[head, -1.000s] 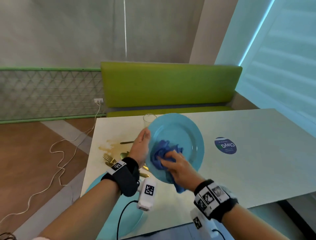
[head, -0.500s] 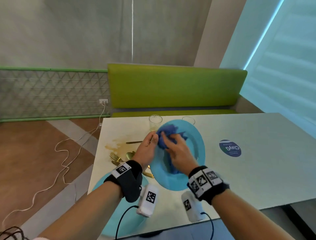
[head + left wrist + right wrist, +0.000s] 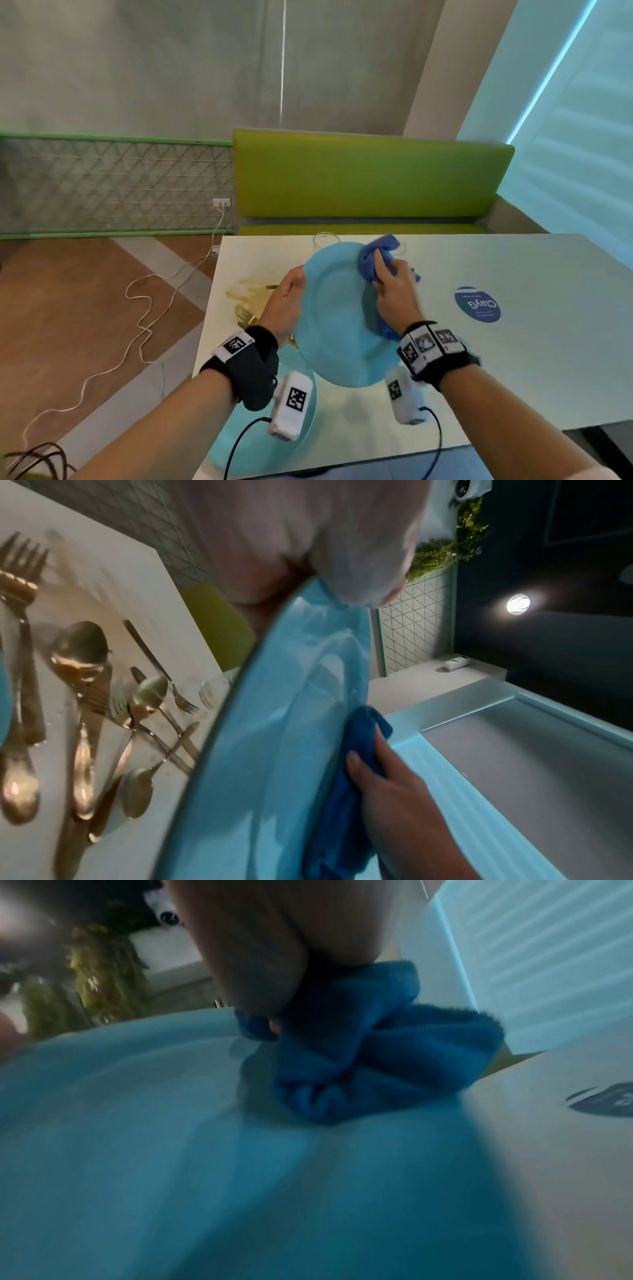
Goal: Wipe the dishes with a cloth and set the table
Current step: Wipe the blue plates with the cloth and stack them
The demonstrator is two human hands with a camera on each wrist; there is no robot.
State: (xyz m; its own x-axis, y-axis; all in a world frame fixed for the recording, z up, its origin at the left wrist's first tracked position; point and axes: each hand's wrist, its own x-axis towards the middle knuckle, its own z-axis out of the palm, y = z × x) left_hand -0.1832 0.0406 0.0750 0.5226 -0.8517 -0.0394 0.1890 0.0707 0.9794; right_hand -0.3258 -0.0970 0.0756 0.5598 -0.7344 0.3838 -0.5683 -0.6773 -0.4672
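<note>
I hold the light blue plate [image 3: 337, 318] tilted up off the white table [image 3: 534, 346], its face turned toward me so I can see what I am wiping. My left hand [image 3: 286, 306] grips the plate's left rim, thumb on the front and fingers presumably behind, though the back of the plate hides them; this steadies the plate against the push of the wiping. My right hand [image 3: 395, 291] is bunched around the dark blue cloth [image 3: 375, 257], pressing the wad against the plate's upper right rim, with a tail of cloth hanging down below my palm. Bunching gives me a firm pad rather than a loose sheet.

Under my left forearm a second light blue plate [image 3: 246, 442] lies flat at the table's near edge, I judge waiting its turn. The gold forks, spoons and knives [image 3: 85, 696] lie in a loose heap left of the held plate, beside a brownish spill [image 3: 246, 289]. A clear glass [image 3: 323, 240] stands behind the plate's top edge. Nothing looks laid out as a place setting yet, so I judge the work is at the wiping stage.
</note>
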